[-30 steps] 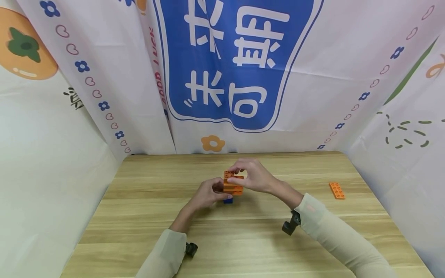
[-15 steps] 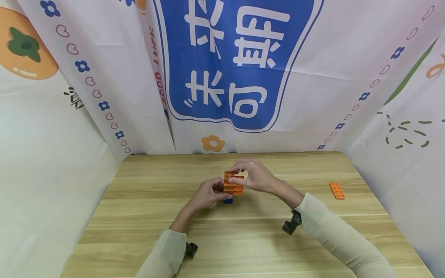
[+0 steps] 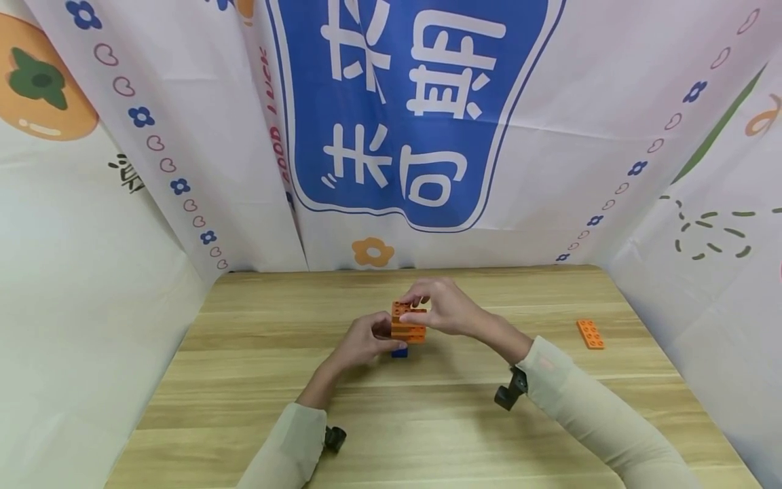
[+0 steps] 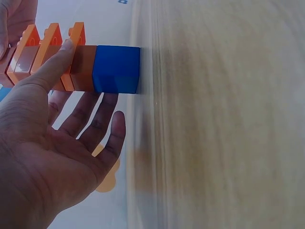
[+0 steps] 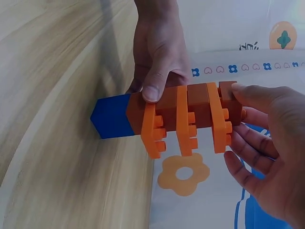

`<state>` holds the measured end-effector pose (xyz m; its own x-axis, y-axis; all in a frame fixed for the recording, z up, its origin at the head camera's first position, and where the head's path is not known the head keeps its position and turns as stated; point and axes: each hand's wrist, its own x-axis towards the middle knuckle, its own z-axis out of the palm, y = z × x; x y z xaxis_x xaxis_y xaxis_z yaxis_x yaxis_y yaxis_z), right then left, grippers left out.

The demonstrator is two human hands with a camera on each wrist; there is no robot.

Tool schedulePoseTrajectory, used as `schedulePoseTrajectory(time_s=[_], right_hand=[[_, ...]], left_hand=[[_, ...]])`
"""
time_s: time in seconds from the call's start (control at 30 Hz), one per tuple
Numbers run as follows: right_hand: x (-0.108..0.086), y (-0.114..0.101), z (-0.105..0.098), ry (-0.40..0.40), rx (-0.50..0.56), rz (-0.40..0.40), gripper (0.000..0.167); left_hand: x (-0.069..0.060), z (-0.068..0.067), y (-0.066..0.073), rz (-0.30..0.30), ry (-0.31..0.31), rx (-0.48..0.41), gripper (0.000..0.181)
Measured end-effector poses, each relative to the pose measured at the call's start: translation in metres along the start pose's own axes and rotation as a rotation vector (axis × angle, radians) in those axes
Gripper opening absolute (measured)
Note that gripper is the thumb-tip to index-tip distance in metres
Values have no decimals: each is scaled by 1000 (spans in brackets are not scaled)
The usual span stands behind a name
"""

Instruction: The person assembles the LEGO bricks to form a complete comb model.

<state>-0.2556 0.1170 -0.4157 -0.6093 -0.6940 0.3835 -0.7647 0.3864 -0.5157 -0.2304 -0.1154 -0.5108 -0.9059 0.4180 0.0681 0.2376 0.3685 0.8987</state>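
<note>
A tower of toy building bricks stands upright near the table's middle. Its base is a blue brick (image 5: 112, 117). Above that, brownish-orange bricks (image 5: 198, 105) alternate with flat orange plates (image 5: 181, 121) that jut out to one side with their studs showing. My left hand (image 3: 363, 341) holds the lower part, thumb against the lowest plate and fingers behind; in the left wrist view its lower fingers spread beside the blue brick (image 4: 116, 69). My right hand (image 3: 449, 309) pinches the top brick (image 5: 230, 95) between thumb and fingers, partly hiding it in the head view.
A loose orange plate with studs (image 3: 590, 334) lies on the wooden table (image 3: 489, 435) to the right. Printed white cloth (image 3: 550, 170) encloses the back and both sides of the table. Each wrist wears a small black camera (image 3: 510, 390).
</note>
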Motion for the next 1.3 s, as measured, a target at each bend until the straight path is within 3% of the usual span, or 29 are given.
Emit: schedulePoseTrajectory(time_s=[0.7, 1.3], right_hand=[[6, -4, 0, -59, -77, -22, 24], [2, -2, 3, -16, -48, 8, 25]], left_hand=[[-3, -2, 1, -5, -5, 3, 26], [-1, -1, 0, 12, -6, 16, 26]])
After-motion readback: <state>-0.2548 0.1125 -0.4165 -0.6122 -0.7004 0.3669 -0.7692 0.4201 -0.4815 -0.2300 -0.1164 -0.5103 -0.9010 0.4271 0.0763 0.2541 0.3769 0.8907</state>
